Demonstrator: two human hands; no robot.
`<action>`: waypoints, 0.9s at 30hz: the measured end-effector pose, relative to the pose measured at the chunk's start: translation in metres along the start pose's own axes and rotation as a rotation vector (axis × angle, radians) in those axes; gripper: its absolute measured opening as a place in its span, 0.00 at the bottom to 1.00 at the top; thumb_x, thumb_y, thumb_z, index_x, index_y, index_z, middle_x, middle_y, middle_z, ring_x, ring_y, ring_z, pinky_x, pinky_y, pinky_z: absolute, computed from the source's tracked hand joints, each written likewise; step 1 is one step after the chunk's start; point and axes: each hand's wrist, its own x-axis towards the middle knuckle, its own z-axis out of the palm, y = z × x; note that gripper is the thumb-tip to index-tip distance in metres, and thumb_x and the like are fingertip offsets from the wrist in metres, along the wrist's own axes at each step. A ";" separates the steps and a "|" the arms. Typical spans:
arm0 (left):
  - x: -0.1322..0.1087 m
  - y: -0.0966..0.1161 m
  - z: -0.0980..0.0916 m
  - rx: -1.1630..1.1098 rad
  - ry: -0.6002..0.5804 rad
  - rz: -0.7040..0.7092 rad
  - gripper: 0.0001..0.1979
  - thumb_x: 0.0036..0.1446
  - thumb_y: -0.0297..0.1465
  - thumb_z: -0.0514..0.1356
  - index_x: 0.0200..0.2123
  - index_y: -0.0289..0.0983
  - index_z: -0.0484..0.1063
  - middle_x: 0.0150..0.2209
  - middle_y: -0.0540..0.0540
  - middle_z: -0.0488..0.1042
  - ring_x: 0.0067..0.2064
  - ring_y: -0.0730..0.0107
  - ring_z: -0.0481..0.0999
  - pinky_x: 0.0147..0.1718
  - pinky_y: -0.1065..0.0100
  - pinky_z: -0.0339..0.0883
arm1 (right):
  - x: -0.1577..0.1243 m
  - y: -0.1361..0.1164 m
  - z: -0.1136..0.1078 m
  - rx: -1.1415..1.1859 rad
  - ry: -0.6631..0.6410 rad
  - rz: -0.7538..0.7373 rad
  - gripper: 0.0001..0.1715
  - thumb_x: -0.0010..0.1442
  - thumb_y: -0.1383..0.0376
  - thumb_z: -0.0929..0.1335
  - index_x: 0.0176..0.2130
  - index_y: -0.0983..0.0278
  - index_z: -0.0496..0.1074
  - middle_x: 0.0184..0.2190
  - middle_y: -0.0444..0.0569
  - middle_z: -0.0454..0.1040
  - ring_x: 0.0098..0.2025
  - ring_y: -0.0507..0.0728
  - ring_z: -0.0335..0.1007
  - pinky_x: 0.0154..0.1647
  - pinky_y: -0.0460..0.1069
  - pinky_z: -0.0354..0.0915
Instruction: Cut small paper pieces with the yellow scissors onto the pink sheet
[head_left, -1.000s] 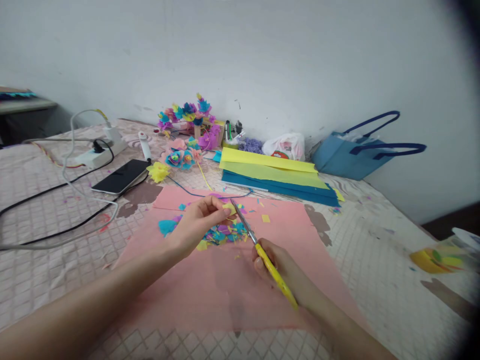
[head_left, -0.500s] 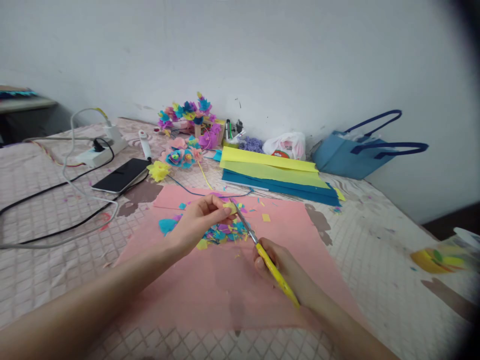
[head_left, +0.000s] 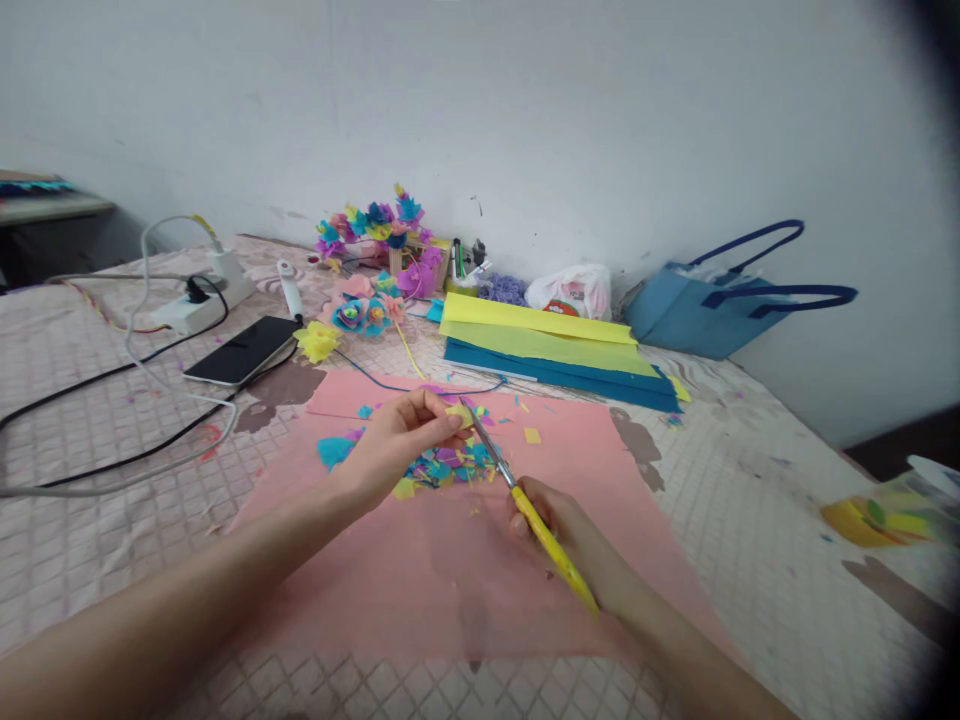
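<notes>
Pinching, right at the centre of the frame: pressing thumb and fingers of the left hand (head_left: pixel 405 430) together on a small yellow paper piece (head_left: pixel 458 413). Gripping too, just right of centre, curling the fingers of the right hand (head_left: pixel 559 520) around the yellow handle of a pair of scissors (head_left: pixel 551 545). Aiming the metal blades up and to the left, laying the tips right at the yellow piece. No telling from here whether between the blades or merely behind them. Working above a pile of cut paper scraps (head_left: pixel 446 467), blue, purple and yellow, strewn mid-frame over a pink paper sheet (head_left: pixel 435 570). Spotting a yellow paper square (head_left: pixel 532 436) to the right of the blades. Looking up the frame, past a blue stem (head_left: pixel 382 386), to a yellow paper flower (head_left: pixel 318 342) left of centre, near a cluster of pink and blue paper flowers (head_left: pixel 360 312). Over right of centre: finding stacked yellow and blue paper (head_left: pixel 540 340), then a blue bag (head_left: pixel 682 315). At the left of the surface (head_left: pixel 90 420): catching a phone (head_left: pixel 241 350) and a white power strip (head_left: pixel 187 315).
</notes>
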 end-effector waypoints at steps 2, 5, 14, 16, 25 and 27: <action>0.000 0.000 0.000 0.002 0.000 -0.003 0.10 0.50 0.32 0.66 0.27 0.34 0.68 0.27 0.50 0.77 0.32 0.73 0.77 0.34 0.71 0.71 | 0.001 0.002 0.001 0.024 0.011 0.011 0.10 0.48 0.60 0.65 0.23 0.62 0.60 0.20 0.41 0.60 0.22 0.49 0.53 0.18 0.42 0.50; 0.000 0.000 -0.001 -0.002 0.000 -0.011 0.11 0.50 0.32 0.66 0.27 0.34 0.67 0.28 0.50 0.77 0.32 0.73 0.78 0.35 0.71 0.71 | 0.002 0.006 0.002 0.058 0.029 0.038 0.12 0.48 0.59 0.66 0.23 0.62 0.59 0.20 0.41 0.58 0.21 0.48 0.52 0.16 0.42 0.49; -0.007 -0.010 0.006 -0.008 -0.151 -0.211 0.12 0.47 0.33 0.68 0.27 0.34 0.68 0.26 0.50 0.75 0.29 0.75 0.74 0.32 0.71 0.68 | 0.000 0.007 0.003 0.146 0.036 -0.027 0.22 0.51 0.48 0.68 0.30 0.62 0.60 0.20 0.38 0.58 0.19 0.47 0.55 0.15 0.42 0.56; -0.011 -0.012 0.010 0.018 -0.203 -0.279 0.12 0.47 0.33 0.68 0.26 0.34 0.68 0.26 0.51 0.74 0.27 0.76 0.72 0.31 0.72 0.67 | 0.001 0.008 0.003 0.226 0.035 -0.071 0.22 0.50 0.50 0.70 0.31 0.62 0.61 0.23 0.39 0.61 0.21 0.47 0.56 0.16 0.42 0.57; -0.021 -0.016 0.023 0.140 -0.248 -0.298 0.12 0.48 0.35 0.66 0.24 0.35 0.66 0.24 0.52 0.69 0.27 0.75 0.68 0.28 0.72 0.60 | 0.001 0.010 0.008 0.428 0.054 -0.085 0.20 0.47 0.59 0.73 0.33 0.61 0.60 0.28 0.40 0.65 0.20 0.45 0.56 0.16 0.41 0.57; -0.021 -0.016 0.023 0.150 -0.256 -0.297 0.12 0.48 0.35 0.66 0.24 0.35 0.66 0.24 0.52 0.69 0.28 0.74 0.68 0.28 0.72 0.60 | -0.001 0.009 0.009 0.433 0.063 -0.076 0.18 0.48 0.61 0.72 0.33 0.61 0.61 0.29 0.40 0.66 0.19 0.45 0.57 0.17 0.42 0.58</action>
